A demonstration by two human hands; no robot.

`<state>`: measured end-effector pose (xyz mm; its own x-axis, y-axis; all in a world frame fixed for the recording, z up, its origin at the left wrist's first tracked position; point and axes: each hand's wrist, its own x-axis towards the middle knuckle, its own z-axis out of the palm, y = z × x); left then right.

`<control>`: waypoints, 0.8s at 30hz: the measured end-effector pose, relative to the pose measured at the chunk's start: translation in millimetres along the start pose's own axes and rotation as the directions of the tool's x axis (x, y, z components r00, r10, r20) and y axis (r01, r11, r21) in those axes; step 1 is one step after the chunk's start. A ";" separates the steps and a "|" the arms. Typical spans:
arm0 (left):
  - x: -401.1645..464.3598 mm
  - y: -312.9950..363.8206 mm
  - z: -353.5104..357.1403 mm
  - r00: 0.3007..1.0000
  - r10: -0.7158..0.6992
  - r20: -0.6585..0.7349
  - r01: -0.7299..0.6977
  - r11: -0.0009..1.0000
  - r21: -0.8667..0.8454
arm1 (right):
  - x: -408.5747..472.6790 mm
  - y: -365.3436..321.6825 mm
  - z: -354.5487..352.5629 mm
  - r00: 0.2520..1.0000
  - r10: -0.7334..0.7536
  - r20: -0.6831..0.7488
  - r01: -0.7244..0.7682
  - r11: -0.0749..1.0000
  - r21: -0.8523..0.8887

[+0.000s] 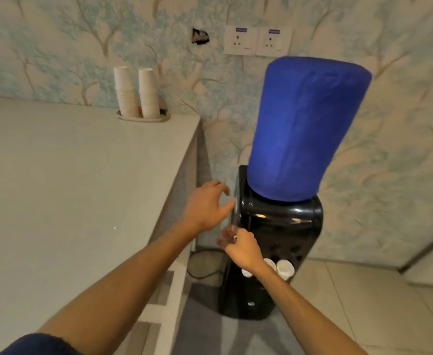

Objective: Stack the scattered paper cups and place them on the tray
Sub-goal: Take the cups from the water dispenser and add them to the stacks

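Two tall stacks of white paper cups (136, 92) stand upright in a round white tray (143, 118) at the far corner of the table, against the wall. Three more white cups (284, 269) sit on the ledge of the black water dispenser (282, 226), partly hidden behind my right wrist. My left hand (206, 204) hovers beside the dispenser's left edge, fingers spread, holding nothing. My right hand (239, 248) is just below it, in front of the dispenser, fingers loosely curled and blurred; nothing shows in it.
A grey table (69, 188) fills the left side. A blue-covered water bottle (305, 129) sits on top of the dispenser. Wall sockets (257, 41) are above it. A cable (200, 267) lies on the floor between table and dispenser.
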<state>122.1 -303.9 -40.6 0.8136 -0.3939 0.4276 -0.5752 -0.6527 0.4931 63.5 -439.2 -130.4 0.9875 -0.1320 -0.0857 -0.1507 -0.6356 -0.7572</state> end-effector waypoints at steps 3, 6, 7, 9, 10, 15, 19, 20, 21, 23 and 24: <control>-13.4 39.2 33.5 0.998 0.020 0.054 -0.019 0.999 -0.027 | -30.9 47.6 -0.8 0.997 0.079 0.007 -0.078 0.996 -0.035; -28.5 55.0 68.6 0.995 -0.052 0.087 0.058 0.996 -0.062 | -44.2 87.5 -4.0 0.987 0.157 0.020 -0.155 0.986 -0.063; -33.6 54.7 81.5 0.990 -0.096 0.102 0.105 0.991 -0.079 | -46.2 99.3 -4.7 0.981 0.192 0.029 -0.189 0.979 -0.078; -47.7 50.5 106.4 0.972 -0.192 0.135 0.209 0.970 -0.125 | -44.3 126.9 -3.2 0.967 0.249 0.060 -0.242 0.964 -0.107; -53.9 45.3 118.5 0.959 -0.237 0.158 0.259 0.956 -0.138 | -41.0 139.3 -3.1 0.964 0.257 0.069 -0.248 0.962 -0.116; -81.4 4.0 179.0 0.849 -0.475 0.231 0.509 0.852 -0.120 | -8.6 202.3 7.8 0.950 0.288 0.118 -0.268 0.950 -0.159; -95.6 -28.7 240.4 0.728 -0.644 0.234 0.678 0.727 -0.111 | 28.8 253.9 26.7 0.935 0.295 0.196 -0.250 0.942 -0.225; -97.6 -35.5 255.5 0.713 -0.666 0.218 0.696 0.709 -0.110 | 38.9 264.6 32.3 0.938 0.279 0.206 -0.227 0.943 -0.245; -99.2 -41.1 269.6 0.697 -0.688 0.204 0.714 0.691 -0.108 | 47.7 273.1 37.4 0.939 0.267 0.214 -0.205 0.940 -0.273; -102.7 -50.2 296.6 0.662 -0.724 0.196 0.749 0.652 -0.119 | 66.2 290.7 48.2 0.944 0.236 0.229 -0.150 0.929 -0.340; -104.5 -54.7 309.9 0.652 -0.731 0.203 0.758 0.637 -0.139 | 75.6 298.5 53.6 0.947 0.221 0.234 -0.120 0.916 -0.382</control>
<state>94.9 -427.5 -347.1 0.9678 0.0888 -0.2356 0.2384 -0.6246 0.7437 95.6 -598.1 -397.6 0.9122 -0.0877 -0.4003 -0.2738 -0.8571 -0.4364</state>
